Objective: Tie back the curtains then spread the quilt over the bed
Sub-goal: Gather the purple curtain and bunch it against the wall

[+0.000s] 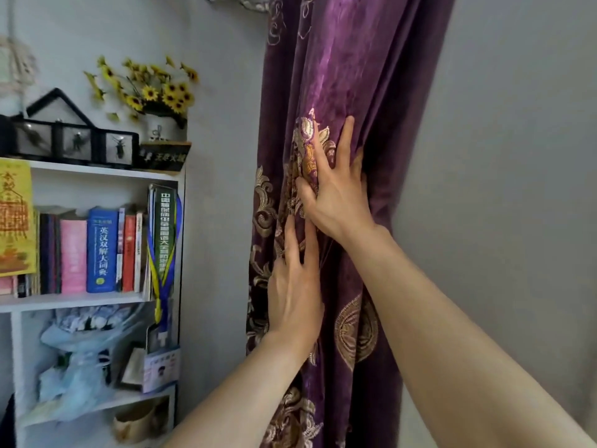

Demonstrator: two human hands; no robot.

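You are in the first step, gathering the curtain (352, 92); the quilt and bed are out of view. Your right hand (336, 192) lies flat on the bunched purple cloth, fingers (318, 143) spread and pointing up, thumb pressing a gold-embroidered fold, so it presses rather than clamps. Your left hand (295, 292) sits just below it, also open, fingers fanned against the folds, touching but not closed on them. The curtain hangs as one narrow column under both palms, already drawn in against the wall (500, 156) to the right of your right hand. No tieback shows, and you cannot tell whether one hangs behind the cloth. Judged from this, the next move calls for closing one hand round the bundle to hold it, freeing the other to find and loop a tie. To the left of your left hand stands a white bookshelf (97, 299) with books (101, 250), topped by sunflowers (151, 88) and framed insects (77, 142)
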